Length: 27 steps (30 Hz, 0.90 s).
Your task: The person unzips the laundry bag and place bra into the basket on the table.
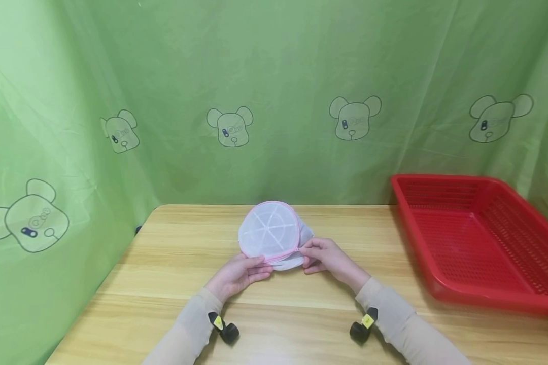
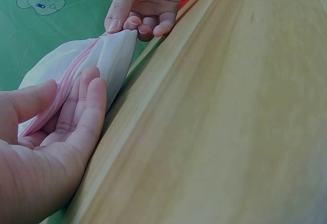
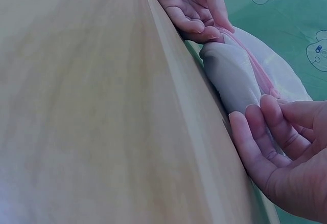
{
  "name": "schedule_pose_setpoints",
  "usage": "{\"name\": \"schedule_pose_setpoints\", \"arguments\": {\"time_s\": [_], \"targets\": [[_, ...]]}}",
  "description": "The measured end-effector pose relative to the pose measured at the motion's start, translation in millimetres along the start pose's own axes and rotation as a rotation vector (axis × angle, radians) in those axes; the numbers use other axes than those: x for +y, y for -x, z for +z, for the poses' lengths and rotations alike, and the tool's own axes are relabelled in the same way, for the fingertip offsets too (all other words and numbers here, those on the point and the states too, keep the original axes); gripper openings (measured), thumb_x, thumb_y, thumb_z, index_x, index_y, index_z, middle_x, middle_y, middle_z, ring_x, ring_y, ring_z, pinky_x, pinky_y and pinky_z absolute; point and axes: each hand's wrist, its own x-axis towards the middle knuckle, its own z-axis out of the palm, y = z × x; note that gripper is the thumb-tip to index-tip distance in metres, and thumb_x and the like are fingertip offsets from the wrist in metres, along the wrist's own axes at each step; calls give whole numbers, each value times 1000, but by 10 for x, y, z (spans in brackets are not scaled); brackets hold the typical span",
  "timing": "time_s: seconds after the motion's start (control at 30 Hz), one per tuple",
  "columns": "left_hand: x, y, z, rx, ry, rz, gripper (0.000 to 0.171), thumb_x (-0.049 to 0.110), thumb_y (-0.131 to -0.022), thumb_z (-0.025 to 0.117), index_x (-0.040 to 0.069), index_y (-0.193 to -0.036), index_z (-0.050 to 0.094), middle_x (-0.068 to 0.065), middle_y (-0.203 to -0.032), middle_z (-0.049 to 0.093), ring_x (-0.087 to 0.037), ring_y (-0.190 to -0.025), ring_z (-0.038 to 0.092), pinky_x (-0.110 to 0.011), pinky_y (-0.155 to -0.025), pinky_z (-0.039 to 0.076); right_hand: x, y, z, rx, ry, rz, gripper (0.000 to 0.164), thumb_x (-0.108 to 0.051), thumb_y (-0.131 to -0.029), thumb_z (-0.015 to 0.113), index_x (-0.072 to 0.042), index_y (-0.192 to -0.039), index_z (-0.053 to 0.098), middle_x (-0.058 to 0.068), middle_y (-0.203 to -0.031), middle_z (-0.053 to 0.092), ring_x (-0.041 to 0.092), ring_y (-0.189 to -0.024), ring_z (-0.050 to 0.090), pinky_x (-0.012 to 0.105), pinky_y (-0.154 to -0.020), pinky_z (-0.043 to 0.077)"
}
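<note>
A round white mesh laundry bag [image 1: 269, 228] with a pink zipper round its rim is tilted up above the far part of the table. Its flat top bears pale spoke-like lines, and slack light fabric bulges out below and to the right. The left hand [image 1: 237, 274] grips the bag's near left edge, thumb over the pink zipper [image 2: 65, 83] and fingers beneath. At the right end of the zipped edge, the right hand [image 1: 331, 256] pinches the zipper pull [image 1: 298, 249] between thumb and forefinger. The other right fingers curl loosely beside the fabric in the right wrist view.
To the right stands a large red plastic basket [image 1: 466, 238] with perforated walls. The wood-grain table [image 1: 164, 314] reaches back to a green curtain [image 1: 287, 167] with bear-head prints, which also hangs along the left side. Both wrists wear small black cameras [image 1: 230, 333].
</note>
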Motion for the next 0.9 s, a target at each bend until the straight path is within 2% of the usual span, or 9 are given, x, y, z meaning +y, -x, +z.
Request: {"name": "schedule_pose_setpoints", "arguments": {"time_s": [0.27,0.9], "targets": [[1,-5,-3,-7,-3,-2,33,7,-98,51,-5,-127,41,-8,-91,72,-17,-89,71,-31,-92,60,-22,13,-27,13,6,-4,29,-17,-97,58,10,-106,55,3,-76,63,15,-73,65,38,-74,64],[-6,-6,-11,-6,0,-4,25,7,-99,50,-3,-121,45,-7,-90,72,-17,-89,71,-30,-91,60,-32,12,-23,15,-7,4,26,-16,-97,58,9,-103,56,3,-75,62,15,-72,64,37,-74,64]]}}
